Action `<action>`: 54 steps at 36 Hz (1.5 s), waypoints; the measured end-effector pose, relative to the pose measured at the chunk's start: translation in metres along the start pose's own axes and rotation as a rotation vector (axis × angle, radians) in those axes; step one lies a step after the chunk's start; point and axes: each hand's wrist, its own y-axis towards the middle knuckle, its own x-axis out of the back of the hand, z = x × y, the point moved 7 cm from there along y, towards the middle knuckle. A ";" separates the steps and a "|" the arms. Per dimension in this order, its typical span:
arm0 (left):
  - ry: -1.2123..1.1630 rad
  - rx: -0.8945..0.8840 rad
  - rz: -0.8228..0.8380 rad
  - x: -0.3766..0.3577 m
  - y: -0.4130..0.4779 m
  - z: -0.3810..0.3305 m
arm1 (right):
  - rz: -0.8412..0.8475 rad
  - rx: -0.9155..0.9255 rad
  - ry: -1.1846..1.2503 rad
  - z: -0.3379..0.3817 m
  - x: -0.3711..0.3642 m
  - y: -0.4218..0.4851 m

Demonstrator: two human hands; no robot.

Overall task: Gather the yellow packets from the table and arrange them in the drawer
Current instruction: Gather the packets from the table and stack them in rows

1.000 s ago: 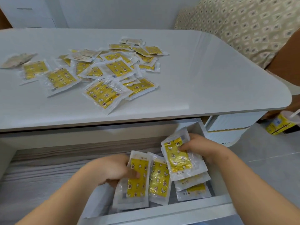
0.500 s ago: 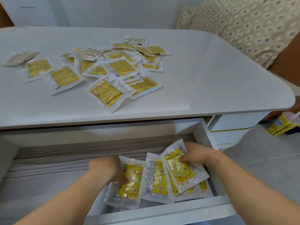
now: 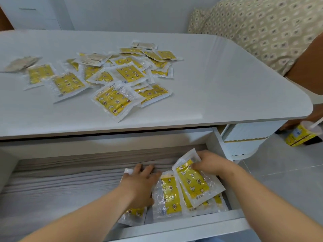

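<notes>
Top packet [image 3: 194,182]: lying tilted across the stack in the lower right of the frame. A second ago it was being held up off the others; now it is resting on them.
Right hand [image 3: 211,163]: its grip is clamped on the top packet's upper edge, fingers curling over the clear wrapper, so the packet is not yet being let go.
Left packet [image 3: 134,213]: lying flat at the left end of the row, mostly hidden under the palm.
Left hand [image 3: 139,184]: a second ago it was pinching this packet; now its grip is apart, with fingers stretching out flat and pressing down.
Middle packet [image 3: 169,194]: lying flat between the two, overlapped by the top packet.
Drawer [image 3: 174,224]: standing pulled out across the bottom of the frame, its row filling only the right end.
Meaning: this handful is being settled – judging by the pile, the task is barely begun.
Table packets [image 3: 118,77]: sitting in a loose, overlapping heap at the upper left of the table [image 3: 236,84], waiting to be gathered.
Cup [image 3: 302,135]: standing on the floor at the right edge.
</notes>
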 end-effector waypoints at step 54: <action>-0.238 -0.064 -0.109 0.011 -0.001 0.023 | 0.009 -0.046 -0.618 0.031 -0.024 0.009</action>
